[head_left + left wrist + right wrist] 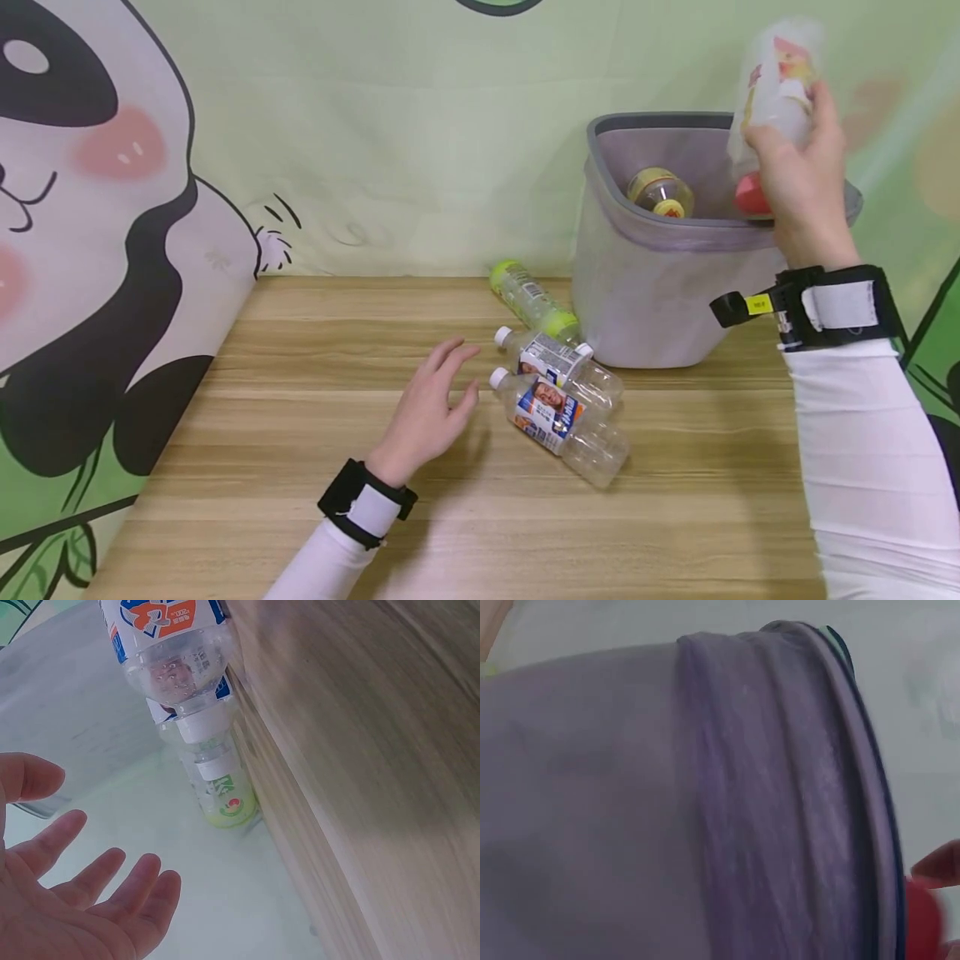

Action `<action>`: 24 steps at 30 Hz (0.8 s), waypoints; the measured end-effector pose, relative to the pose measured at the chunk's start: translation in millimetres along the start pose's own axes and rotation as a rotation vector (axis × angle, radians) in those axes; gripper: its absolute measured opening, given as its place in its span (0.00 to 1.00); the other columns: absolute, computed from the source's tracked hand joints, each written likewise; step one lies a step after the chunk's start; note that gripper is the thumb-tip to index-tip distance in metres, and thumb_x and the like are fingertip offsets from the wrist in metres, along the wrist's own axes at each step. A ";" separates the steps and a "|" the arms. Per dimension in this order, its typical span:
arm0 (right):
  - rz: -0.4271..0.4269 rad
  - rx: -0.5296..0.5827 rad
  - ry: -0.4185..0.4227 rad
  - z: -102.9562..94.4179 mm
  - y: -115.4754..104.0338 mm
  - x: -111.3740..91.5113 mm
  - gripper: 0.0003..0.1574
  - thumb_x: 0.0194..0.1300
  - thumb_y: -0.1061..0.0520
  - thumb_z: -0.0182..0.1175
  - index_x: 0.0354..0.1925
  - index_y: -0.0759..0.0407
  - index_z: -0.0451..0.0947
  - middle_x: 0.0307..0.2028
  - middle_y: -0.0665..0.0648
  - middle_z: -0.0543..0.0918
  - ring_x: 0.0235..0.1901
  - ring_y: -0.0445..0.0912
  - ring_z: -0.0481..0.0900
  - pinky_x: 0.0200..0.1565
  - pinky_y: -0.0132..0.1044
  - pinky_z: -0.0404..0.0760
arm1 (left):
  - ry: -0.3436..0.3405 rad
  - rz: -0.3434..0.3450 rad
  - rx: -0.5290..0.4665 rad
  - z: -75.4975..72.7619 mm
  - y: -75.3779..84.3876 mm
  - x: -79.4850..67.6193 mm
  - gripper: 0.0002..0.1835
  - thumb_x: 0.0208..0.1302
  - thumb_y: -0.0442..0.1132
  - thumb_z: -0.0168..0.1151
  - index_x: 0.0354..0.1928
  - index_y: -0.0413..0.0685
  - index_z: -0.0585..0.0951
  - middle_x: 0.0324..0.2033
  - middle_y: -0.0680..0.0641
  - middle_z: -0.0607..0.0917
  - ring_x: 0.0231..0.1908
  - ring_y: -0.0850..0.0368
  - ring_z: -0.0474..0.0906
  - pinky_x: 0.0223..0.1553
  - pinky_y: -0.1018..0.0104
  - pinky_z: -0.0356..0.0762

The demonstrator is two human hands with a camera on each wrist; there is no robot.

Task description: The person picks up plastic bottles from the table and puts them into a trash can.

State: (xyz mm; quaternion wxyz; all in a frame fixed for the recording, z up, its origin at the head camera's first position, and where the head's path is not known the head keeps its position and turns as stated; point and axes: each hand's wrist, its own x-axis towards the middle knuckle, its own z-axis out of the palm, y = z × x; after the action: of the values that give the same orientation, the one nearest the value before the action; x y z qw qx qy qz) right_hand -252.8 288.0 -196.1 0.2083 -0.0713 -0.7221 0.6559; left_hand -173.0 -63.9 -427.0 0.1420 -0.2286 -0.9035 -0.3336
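Observation:
My right hand (pixel 810 179) grips a whitish plastic bottle (pixel 780 100) with a red cap, tilted cap-down over the right part of the grey trash bin (pixel 660 292). In the right wrist view the red cap (pixel 924 919) shows just past the bin's rim, blurred. My left hand (pixel 427 408) hovers over the table with fingers loosely spread, holding nothing. Close to its fingertips lie two clear bottles with white caps, the front bottle (pixel 551 417) and the rear bottle (pixel 592 383). Behind them a green-capped clear bottle (pixel 528 296) leans toward the bin.
Inside the bin sits a bottle with a yellow cap (pixel 660 192). A purplish liner (pixel 757 787) folds over the bin's rim. The wooden table (pixel 337 333) meets a green cloth backdrop (pixel 390 150) with a panda printed at the left.

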 end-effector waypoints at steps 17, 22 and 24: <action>-0.240 -0.290 0.137 9.2 6.8 -17.3 0.27 0.64 0.63 0.45 0.60 0.51 0.70 0.55 0.48 0.70 0.51 0.41 0.70 0.56 0.33 0.66 | 0.010 0.014 0.003 1.6 -0.8 -2.1 0.24 0.61 0.39 0.58 0.60 0.45 0.73 0.63 0.38 0.68 0.60 0.42 0.67 0.58 0.44 0.67; -0.395 -0.210 0.148 19.4 8.6 -38.8 0.21 0.63 0.67 0.45 0.48 0.57 0.79 0.42 0.49 0.77 0.36 0.40 0.75 0.40 0.30 0.70 | 0.021 0.030 0.004 2.0 -0.1 -2.9 0.23 0.61 0.39 0.58 0.60 0.44 0.73 0.63 0.37 0.69 0.59 0.41 0.68 0.58 0.44 0.67; -0.457 -0.199 0.150 24.1 10.6 -49.9 0.19 0.63 0.67 0.46 0.45 0.59 0.81 0.39 0.50 0.79 0.34 0.41 0.76 0.34 0.29 0.70 | 0.021 0.031 0.007 1.8 0.8 -2.5 0.23 0.61 0.39 0.57 0.60 0.44 0.73 0.63 0.38 0.69 0.60 0.42 0.67 0.59 0.44 0.67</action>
State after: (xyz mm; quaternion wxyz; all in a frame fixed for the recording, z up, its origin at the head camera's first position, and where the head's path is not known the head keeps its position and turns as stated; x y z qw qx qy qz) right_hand -219.1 248.5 -218.1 0.3960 0.0250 -0.7630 0.5102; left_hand -170.6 -63.0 -428.9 0.1576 -0.2386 -0.8993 -0.3308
